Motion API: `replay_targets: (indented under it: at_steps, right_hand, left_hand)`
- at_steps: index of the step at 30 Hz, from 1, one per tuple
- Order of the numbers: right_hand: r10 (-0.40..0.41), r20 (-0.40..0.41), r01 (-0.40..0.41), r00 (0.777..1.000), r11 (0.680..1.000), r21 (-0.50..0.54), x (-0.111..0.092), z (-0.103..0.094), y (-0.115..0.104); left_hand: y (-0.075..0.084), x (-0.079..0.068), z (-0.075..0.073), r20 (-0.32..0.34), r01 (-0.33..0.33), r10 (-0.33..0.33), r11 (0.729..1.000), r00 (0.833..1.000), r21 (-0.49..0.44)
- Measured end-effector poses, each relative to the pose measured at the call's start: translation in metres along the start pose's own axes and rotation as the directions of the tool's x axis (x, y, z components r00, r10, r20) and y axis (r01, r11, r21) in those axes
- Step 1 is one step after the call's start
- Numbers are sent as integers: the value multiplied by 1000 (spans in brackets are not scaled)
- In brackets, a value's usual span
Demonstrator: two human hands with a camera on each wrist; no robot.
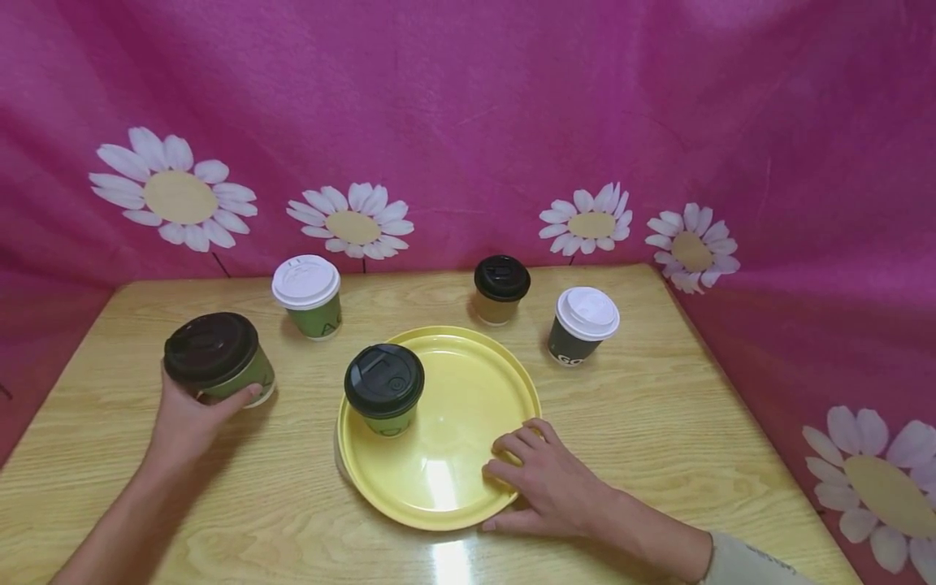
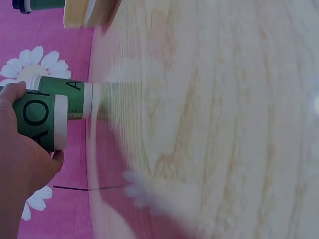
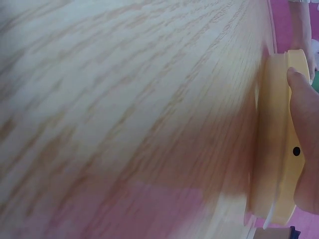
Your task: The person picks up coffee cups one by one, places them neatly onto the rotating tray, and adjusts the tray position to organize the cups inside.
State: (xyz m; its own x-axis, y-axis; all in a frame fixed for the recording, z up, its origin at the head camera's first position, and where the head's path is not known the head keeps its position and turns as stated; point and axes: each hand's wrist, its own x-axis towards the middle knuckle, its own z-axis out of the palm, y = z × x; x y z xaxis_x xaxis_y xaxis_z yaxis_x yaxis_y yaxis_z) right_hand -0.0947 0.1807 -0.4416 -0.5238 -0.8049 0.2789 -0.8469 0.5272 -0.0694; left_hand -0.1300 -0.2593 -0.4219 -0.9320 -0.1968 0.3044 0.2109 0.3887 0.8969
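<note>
My left hand (image 1: 188,424) grips a green paper coffee cup (image 1: 249,375) with a black lid, at the left of the table. In the left wrist view this cup (image 2: 37,119) has its white base raised off the tabletop. My right hand (image 1: 552,483) holds the near right rim of a round yellow tray (image 1: 446,508), fingers over the edge and thumb at the outer side. In the right wrist view the thumb (image 3: 297,79) lies against the rim. Another green cup with a black lid (image 1: 385,382) stands upright on the tray's left part.
A green cup with a white lid (image 1: 307,296) stands at the back left. Behind the tray are a brown cup with a black lid (image 1: 500,288) and, farther right, a dark cup with a white lid (image 1: 582,325). A pink flowered cloth (image 1: 468,122) hangs behind the wooden table (image 1: 658,406).
</note>
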Motion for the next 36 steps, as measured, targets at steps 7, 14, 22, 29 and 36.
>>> replay_targets:
  at_steps: [7,14,22,29,36]
  right_hand:
    - [-1,-9,1,1000,1000,-12,0,1,0]
    - [-6,-15,6,1000,1000,-9,-1,1,0]
    - [4,-8,-5,1000,1000,-13,-1,1,0]
    - [11,-2,-11,1000,1000,-8,-1,1,0]
    - [13,-1,-13,1000,1000,-2,-1,1,0]
  left_hand:
    - [0,-8,4,41,-15,18,996,999,-92]
    - [16,-14,8,65,-44,56,985,996,-165]
    - [42,-19,14,95,-98,132,948,987,-302]
    - [42,-23,16,131,-110,161,937,978,-331]
    - [51,-29,21,163,-119,184,931,969,-344]
